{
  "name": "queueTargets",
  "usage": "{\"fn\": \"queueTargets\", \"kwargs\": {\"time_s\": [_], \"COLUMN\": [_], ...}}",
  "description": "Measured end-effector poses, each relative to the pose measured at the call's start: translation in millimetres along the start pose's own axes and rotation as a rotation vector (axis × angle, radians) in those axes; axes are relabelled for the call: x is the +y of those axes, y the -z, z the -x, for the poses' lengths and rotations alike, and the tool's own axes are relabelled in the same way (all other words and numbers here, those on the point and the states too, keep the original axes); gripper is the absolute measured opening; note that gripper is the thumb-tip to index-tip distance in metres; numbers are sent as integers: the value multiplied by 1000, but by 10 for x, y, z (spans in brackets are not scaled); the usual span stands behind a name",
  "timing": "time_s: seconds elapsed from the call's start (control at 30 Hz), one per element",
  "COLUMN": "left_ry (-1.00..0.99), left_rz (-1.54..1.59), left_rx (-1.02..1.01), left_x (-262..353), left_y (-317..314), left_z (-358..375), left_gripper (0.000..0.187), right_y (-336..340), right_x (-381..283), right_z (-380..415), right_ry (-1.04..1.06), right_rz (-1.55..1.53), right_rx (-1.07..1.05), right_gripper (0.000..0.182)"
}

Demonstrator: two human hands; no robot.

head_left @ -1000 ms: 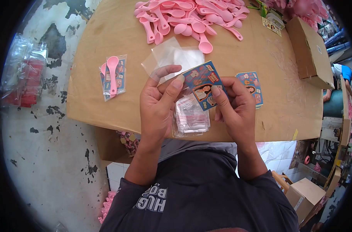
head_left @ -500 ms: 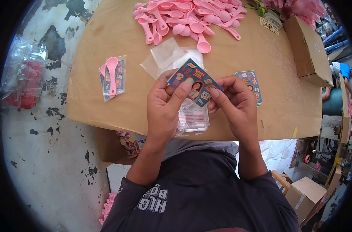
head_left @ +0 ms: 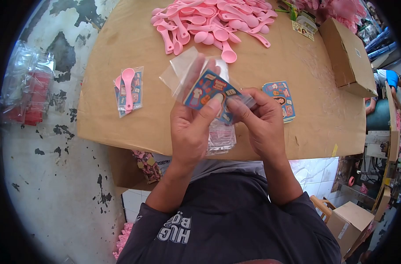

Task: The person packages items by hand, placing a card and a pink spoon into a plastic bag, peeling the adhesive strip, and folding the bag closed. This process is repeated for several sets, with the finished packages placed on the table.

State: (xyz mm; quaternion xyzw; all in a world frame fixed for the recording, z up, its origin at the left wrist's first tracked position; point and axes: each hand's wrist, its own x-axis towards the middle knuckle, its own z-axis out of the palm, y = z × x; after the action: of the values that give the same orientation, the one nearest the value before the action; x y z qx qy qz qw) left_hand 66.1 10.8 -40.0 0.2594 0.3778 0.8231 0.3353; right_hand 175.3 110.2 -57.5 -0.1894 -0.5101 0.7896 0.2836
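Over the front of the table my left hand (head_left: 187,132) holds a blue illustrated card (head_left: 199,91), its thumb pressed on the printed face. The fingers of that hand stretch up behind clear plastic. My right hand (head_left: 265,127) pinches the card's right end, where the clear film of a small plastic bag (head_left: 249,101) shows between thumb and fingers. How far the bag covers the card is hard to see. Beneath the hands lies a stack of clear plastic bags (head_left: 221,140). To the right sits a stack of similar blue cards (head_left: 283,99).
Pink measuring spoons (head_left: 209,20) are heaped at the back. On the left, a pink spoon (head_left: 128,88) lies on bagged cards. A cardboard box (head_left: 348,57) stands at the right edge. Red-and-clear packets (head_left: 35,92) lie far left. Another person's arm (head_left: 371,105) shows far right.
The card has tilted and shifted slightly left and down between my hands. Clear plastic now shows at my right fingers, and my left fingers have straightened upward behind film.
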Motion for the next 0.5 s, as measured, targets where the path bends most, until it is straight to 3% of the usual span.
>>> {"fn": "queueTargets", "kwargs": {"time_s": [0.03, 0.1, 0.27, 0.5], "left_ry": [-6, -9, -40, -67], "left_rz": [-2, 279, 454, 458], "left_rx": [0, -15, -72, -166], "left_x": [17, 47, -41, -78], "left_y": [-5, -10, -38, -12], "left_z": [-25, -86, -127, -148], "left_gripper": [64, 68, 61, 63], "right_y": [14, -15, -43, -50], "right_x": [5, -6, 11, -104], "right_z": [8, 37, 91, 132], "right_ry": [-5, -10, -20, -32], "right_rz": [40, 43, 42, 75], "right_rx": [-16, -12, 11, 20], "right_gripper": [24, 22, 20, 17]}}
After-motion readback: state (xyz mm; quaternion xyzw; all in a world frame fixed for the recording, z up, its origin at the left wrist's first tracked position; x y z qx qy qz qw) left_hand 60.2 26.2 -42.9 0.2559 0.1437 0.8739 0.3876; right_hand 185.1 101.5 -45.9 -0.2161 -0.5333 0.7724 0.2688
